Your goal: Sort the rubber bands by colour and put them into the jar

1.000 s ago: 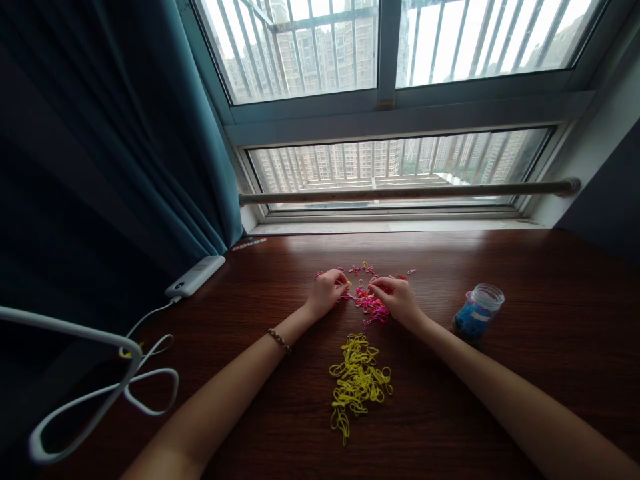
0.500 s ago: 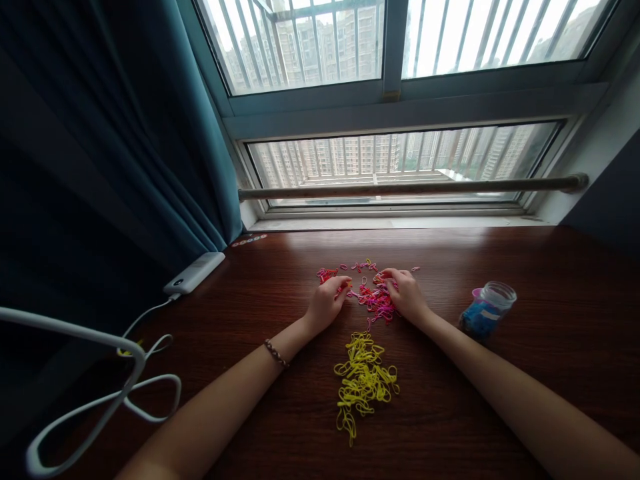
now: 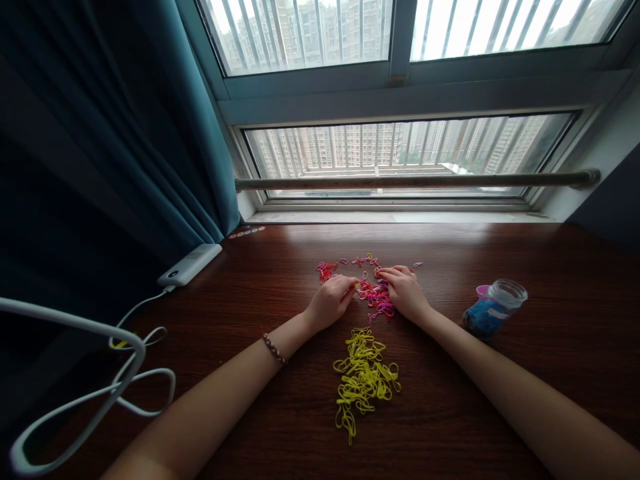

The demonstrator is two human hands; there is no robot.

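A loose pile of pink and red rubber bands [image 3: 376, 297] lies on the dark wooden table between my hands. My left hand [image 3: 329, 301], with a beaded bracelet on its wrist, is at the pile's left side. Its thumb and fingertips pinch a small yellow rubber band [image 3: 357, 285], of which only a bit shows. From the right, my right hand [image 3: 407, 293] rests its outstretched fingers on the edge of the pink pile. Nearer to me lies a spread heap of yellow rubber bands [image 3: 364, 377], untouched by either hand.
Right of my right hand, a clear jar [image 3: 507, 297] with a blue label lies tilted, a pink lid [image 3: 483, 291] beside it. A white power bank [image 3: 190, 265] with a white cable [image 3: 150, 380] is at the left, by the blue curtain [image 3: 200, 167]. Behind is a barred window.
My left hand has shifted slightly right over the pink pile, still pinching. My right hand's fingers have stretched out a little. The whole view has tilted slightly downward.
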